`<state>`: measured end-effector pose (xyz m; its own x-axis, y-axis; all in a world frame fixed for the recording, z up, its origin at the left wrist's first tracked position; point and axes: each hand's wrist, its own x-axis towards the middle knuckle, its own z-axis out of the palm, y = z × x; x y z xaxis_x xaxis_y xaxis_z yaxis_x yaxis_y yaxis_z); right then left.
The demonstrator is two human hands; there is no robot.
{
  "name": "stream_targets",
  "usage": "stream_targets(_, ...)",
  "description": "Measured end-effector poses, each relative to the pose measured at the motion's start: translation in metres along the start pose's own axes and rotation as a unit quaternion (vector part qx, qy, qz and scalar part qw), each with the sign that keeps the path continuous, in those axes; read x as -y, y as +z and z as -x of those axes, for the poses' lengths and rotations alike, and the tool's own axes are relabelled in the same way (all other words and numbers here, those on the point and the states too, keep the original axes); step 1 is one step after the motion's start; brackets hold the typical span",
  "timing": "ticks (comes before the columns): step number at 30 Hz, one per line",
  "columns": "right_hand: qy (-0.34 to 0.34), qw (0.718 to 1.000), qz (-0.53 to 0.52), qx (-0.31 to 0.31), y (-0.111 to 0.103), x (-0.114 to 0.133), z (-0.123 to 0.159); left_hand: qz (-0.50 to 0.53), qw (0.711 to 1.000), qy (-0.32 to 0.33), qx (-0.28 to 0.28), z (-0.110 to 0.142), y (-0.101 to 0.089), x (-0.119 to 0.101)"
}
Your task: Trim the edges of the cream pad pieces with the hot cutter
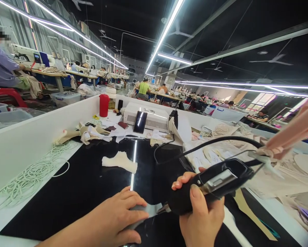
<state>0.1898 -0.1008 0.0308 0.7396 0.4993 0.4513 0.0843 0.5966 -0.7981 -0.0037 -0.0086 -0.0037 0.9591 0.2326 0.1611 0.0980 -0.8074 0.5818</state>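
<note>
My right hand (201, 212) is wrapped around a black corded hand tool (220, 180) with a metal lever on its side. Its pointed metal tip (164, 208) meets the edge of a thin pale grey-blue piece of material (154, 209) on the black work mat (73, 202). On that same piece rests my left hand (117, 216), fingers spread and pressing it down, thumb apart; the hand hides part of the piece. Beyond the left hand lies a cream fabric cutout (120, 162). Right of my right hand are a white strip (235, 226) and a beige strip (255, 214).
A pink cloth strap (295, 120) hangs by the tool's black cable (218, 140). At the back stand a white vented box (150, 116), a phone (140, 121) and a red cup (104, 105). Green cord (31, 176) lies left; beige fabric (282, 171) is piled right.
</note>
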Motion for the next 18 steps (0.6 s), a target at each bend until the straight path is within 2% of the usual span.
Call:
stream_targets(6,-0.003,1.000,0.001,-0.027,0.001,0.001,-0.004,0.010,1.000,-0.002,0.002,0.000,0.002,0.003)
stream_targets(13,-0.002,0.999,0.046,-0.012,0.000,-0.001,-0.003,0.015,1.000,-0.011,0.008,0.001,-0.004,0.001)
stream_targets(15,0.000,0.999,0.044,-0.012,-0.001,-0.002,-0.004,0.017,1.000,-0.015,-0.011,0.002,-0.003,0.002)
stream_targets(18,-0.011,0.999,0.045,-0.004,-0.004,-0.004,-0.006,-0.002,0.994,-0.057,-0.088,0.003,0.006,0.012)
